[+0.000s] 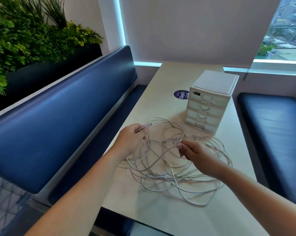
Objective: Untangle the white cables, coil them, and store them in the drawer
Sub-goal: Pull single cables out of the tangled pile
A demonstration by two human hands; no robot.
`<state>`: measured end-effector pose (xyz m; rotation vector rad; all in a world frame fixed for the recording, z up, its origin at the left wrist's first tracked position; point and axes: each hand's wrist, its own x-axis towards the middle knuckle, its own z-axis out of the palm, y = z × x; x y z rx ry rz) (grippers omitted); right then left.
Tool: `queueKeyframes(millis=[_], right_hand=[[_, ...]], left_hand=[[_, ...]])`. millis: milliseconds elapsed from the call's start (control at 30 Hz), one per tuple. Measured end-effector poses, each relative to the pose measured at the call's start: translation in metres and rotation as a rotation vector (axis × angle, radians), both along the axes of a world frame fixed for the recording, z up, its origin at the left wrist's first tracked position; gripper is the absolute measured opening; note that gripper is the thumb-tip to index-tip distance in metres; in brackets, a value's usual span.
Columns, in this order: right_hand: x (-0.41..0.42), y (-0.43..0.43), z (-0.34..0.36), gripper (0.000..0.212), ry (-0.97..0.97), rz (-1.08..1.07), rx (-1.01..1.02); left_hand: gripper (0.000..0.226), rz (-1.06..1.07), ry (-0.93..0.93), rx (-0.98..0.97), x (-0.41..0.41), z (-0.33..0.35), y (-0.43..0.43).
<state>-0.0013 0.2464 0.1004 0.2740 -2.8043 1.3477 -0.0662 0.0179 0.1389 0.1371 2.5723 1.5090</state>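
A loose tangle of white cables (171, 174) lies spread on the pale table (161, 215). My left hand (132, 138) is raised a little above the tangle's left side and pinches one cable just behind its plug (148, 125). My right hand (195, 155) rests over the middle of the tangle, fingers closed on a strand near another plug. Beyond the cables stands a small white drawer unit (210, 103) with several drawers, all closed.
A round purple sticker (181, 94) lies on the table left of the drawer unit. Blue padded benches run along the left (62, 116) and right (276, 130) of the table. A planter with green foliage (24, 40) sits behind the left bench.
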Motion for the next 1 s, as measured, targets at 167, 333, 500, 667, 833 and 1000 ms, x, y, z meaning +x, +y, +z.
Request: queueKeyframes(millis=[167,333,500,667,833,1000], right_hand=[[0.001,0.003,-0.001,0.034,0.017,-0.007,0.005],[-0.002,-0.002,-0.005,0.032,0.015,-0.014,0.053],[-0.007,-0.016,0.002,0.032,0.060,-0.006,0.065],[-0.007,-0.013,0.013,0.030,0.026,0.042,0.143],[-0.008,0.007,0.011,0.032,0.044,0.041,0.387],[-0.016,0.025,0.010,0.029,0.107,0.025,0.532]], left_hand=[[0.037,0.034,-0.006,0.043,0.002,-0.004,-0.006],[0.018,-0.180,-0.093,0.037,0.013,0.007,0.002],[0.012,-0.405,-0.054,-0.143,0.020,0.007,0.017],[0.019,-0.273,0.123,-0.153,0.012,0.001,0.016],[0.024,-0.079,0.336,-0.194,-0.008,0.005,-0.011],[0.018,0.208,0.434,-0.138,-0.023,0.009,-0.039]])
